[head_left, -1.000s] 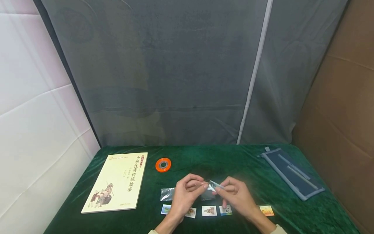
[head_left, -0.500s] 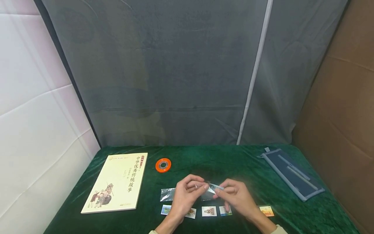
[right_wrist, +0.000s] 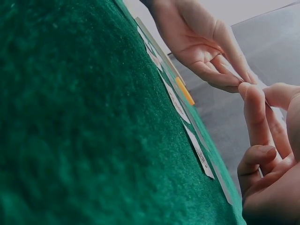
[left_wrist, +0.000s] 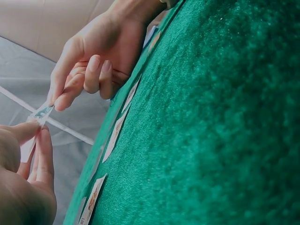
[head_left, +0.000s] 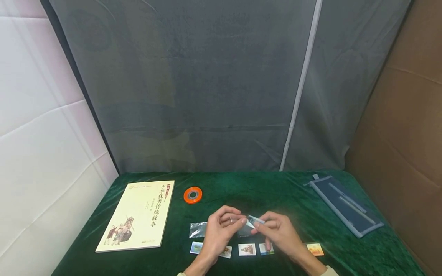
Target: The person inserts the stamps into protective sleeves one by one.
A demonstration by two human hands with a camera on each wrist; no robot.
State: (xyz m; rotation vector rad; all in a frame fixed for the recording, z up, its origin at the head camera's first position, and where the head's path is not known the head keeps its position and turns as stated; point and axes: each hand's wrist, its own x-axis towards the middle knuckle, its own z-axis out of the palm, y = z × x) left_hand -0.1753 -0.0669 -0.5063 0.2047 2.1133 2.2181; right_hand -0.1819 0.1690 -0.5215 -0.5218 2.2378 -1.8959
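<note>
My left hand [head_left: 221, 230] pinches a small clear plastic sleeve [left_wrist: 40, 115] between thumb and fingers. Facing it, my right hand [head_left: 279, 232] pinches a small stamp-like picture card [head_left: 254, 219] by thumb and forefinger. Card and sleeve meet between the fingertips, above the table; how far the card lies inside the sleeve, I cannot tell. Below the hands is a row of similar cards, among them one with a seated figure [head_left: 247, 249] and a blue-green one [head_left: 267, 248] under my right fingers. My left wrist partly covers another card [head_left: 226, 251].
Clear plastic sleeves [head_left: 197, 229] lie on the green cloth [head_left: 228, 191] behind the cards. A cream book [head_left: 138, 214] is at the left, an orange tape roll [head_left: 192, 195] beside it. A grey zip pouch [head_left: 347, 205] lies at the right; a yellow card [head_left: 315, 249] is by my right wrist.
Both hands stay nearly in place. The picture card at my right fingertips has shifted and tilted slightly, and a lower right finger has moved a little towards me.
</note>
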